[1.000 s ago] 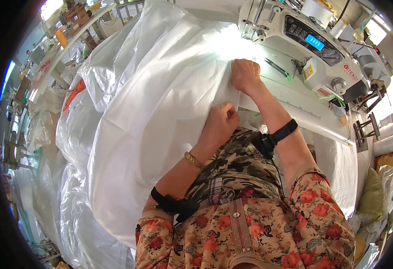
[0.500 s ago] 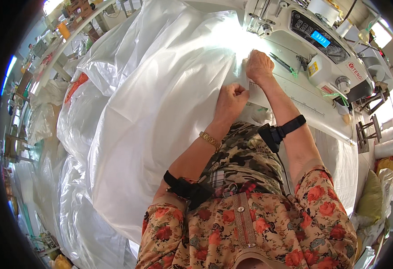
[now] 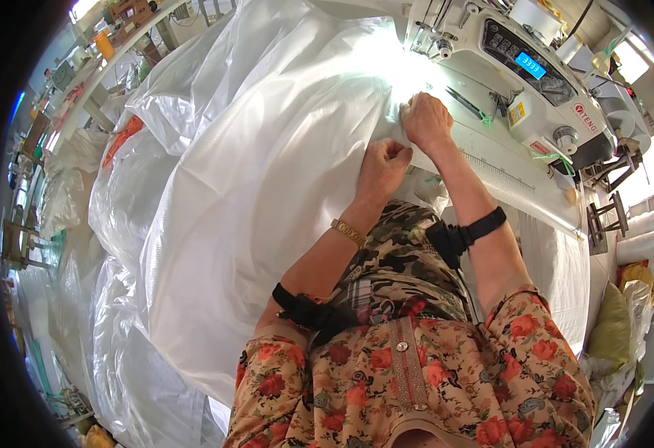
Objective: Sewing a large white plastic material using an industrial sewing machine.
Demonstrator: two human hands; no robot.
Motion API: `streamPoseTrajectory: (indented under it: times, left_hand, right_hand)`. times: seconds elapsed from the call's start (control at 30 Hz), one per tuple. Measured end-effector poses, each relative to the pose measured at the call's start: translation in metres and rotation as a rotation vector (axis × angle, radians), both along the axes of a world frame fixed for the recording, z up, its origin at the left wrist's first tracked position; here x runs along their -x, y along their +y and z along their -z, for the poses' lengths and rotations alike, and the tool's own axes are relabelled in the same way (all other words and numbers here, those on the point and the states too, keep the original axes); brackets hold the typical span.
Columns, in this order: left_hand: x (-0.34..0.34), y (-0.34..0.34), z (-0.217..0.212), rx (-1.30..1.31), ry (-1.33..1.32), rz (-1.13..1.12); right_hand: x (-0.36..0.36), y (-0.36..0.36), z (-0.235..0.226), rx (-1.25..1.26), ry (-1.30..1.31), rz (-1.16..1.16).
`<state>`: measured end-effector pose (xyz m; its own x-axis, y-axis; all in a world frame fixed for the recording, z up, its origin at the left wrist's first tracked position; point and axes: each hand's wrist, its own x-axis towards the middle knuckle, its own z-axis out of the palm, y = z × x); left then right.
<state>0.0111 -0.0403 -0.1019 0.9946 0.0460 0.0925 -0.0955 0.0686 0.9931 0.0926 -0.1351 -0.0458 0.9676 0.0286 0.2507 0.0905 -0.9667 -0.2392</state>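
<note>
A large sheet of white woven plastic fabric (image 3: 267, 164) spreads over the left of the table and hangs down beside my lap. My left hand (image 3: 383, 170) pinches its near right edge, thumb against the curled fingers. Just beyond, my right hand (image 3: 425, 121) is closed on the same edge, close to the lit needle area. Glare washes out the needle and presser foot there. The sewing machine (image 3: 521, 63) stands over the table at the upper right, its small blue display lit.
Dark thread snips (image 3: 467, 105) with a green tie lie right of my right hand. A ruler scale (image 3: 499, 170) runs along the table's near edge. Clear plastic bags (image 3: 129, 187) heap up at the left. A thread cone (image 3: 540, 16) sits atop the machine; an olive sack (image 3: 609, 332) stands at the right.
My right hand has come slightly nearer to me, away from the needle area, still closed on the fabric edge. My left hand has barely moved.
</note>
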Motion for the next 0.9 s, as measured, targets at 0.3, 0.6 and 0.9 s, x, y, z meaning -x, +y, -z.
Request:
streamPoseTrajectory:
  times: [0.3, 0.6, 0.9]
  left_hand:
    - [0.007, 0.013, -0.010, 0.457, 0.178, 0.249]
    - [0.008, 0.019, -0.015, 0.529, 0.263, 0.263]
    - [0.035, 0.010, -0.016, -0.595, -0.337, -0.135]
  right_hand:
    - [0.033, 0.007, -0.007, -0.172, 0.013, 0.064]
    - [0.007, -0.006, -0.003, -0.273, 0.187, 0.045]
    - [0.007, -0.011, -0.003, -0.231, 0.200, -0.015]
